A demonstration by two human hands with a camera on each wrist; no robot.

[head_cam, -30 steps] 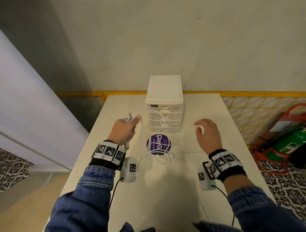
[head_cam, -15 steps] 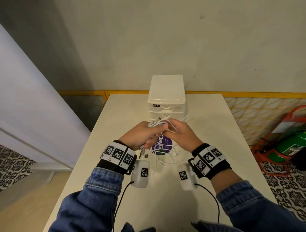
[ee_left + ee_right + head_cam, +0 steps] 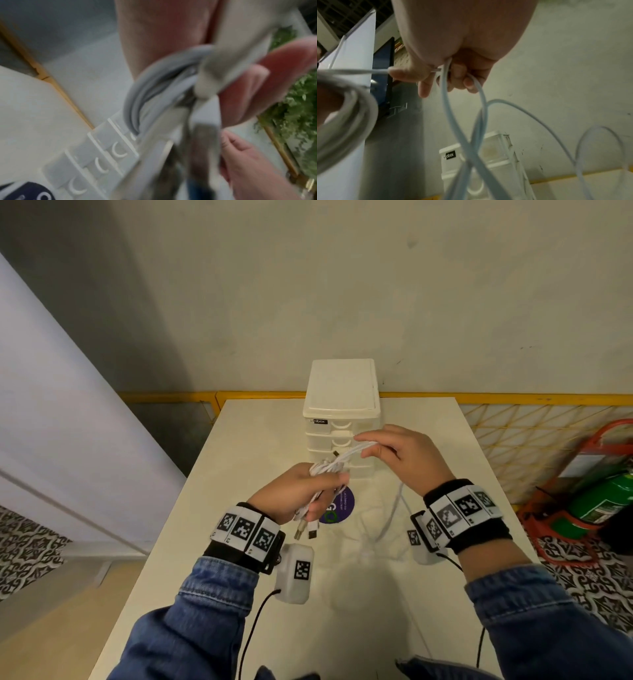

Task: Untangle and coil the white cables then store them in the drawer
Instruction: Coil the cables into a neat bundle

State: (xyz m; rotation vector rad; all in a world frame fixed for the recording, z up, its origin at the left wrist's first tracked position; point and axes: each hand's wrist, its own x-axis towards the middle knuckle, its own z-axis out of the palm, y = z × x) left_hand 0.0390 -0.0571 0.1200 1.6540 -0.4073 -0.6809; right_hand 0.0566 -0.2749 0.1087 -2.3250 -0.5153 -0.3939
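My left hand [image 3: 301, 494] grips a bundle of white cables [image 3: 325, 469] above the table, with two USB plugs [image 3: 306, 532] hanging below the fist. My right hand [image 3: 387, 451] pinches strands of the same cables [image 3: 462, 121] a little higher and to the right, in front of the white drawer unit [image 3: 342, 392]. The strands run taut between both hands. More cable [image 3: 390, 515] hangs in loops from the right hand down to the table. In the left wrist view the cable loop [image 3: 154, 88] curves round my blurred fingers. All drawers [image 3: 96, 159] look closed.
The white table [image 3: 239, 474] carries a round purple sticker [image 3: 337, 506] just in front of the drawer unit. A yellow rail [image 3: 513, 398] runs behind the table. A green cylinder in a red frame [image 3: 603, 498] stands on the floor to the right.
Both hands came together on the cables, then the right hand drew strands up and to the right. The cables have been lifted off the table into the left fist.
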